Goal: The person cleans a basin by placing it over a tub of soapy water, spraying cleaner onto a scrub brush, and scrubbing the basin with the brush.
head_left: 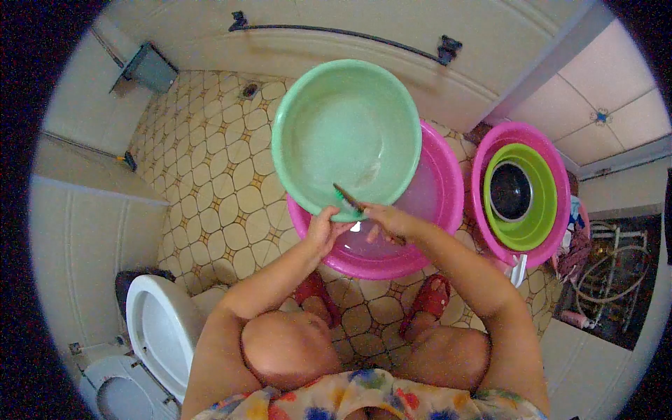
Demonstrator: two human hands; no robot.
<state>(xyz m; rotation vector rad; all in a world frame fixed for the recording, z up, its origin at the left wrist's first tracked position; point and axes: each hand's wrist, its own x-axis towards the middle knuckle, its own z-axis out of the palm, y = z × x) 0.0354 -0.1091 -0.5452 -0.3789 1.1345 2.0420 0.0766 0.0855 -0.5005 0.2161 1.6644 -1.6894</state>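
A pale green basin [336,133] is tilted over a larger pink basin [450,192] of cloudy water. My left hand [327,229] is closed on the green basin's near rim, thumb at the edge. In my right hand [383,220] is a scrub brush [348,199] with a dark back and green bristles. The brush reaches over the near rim, its bristles at the basin's inner wall. Part of its handle is hidden by my fingers. Whitish marks show on the basin's inside.
At the right, a second pink basin [483,231] holds a lime green basin [549,182] and a dark-bottomed bowl [511,190]. A white toilet [150,318] stands at lower left. Red slippers [428,301] are on my feet. A floor drain [250,91] lies at the back.
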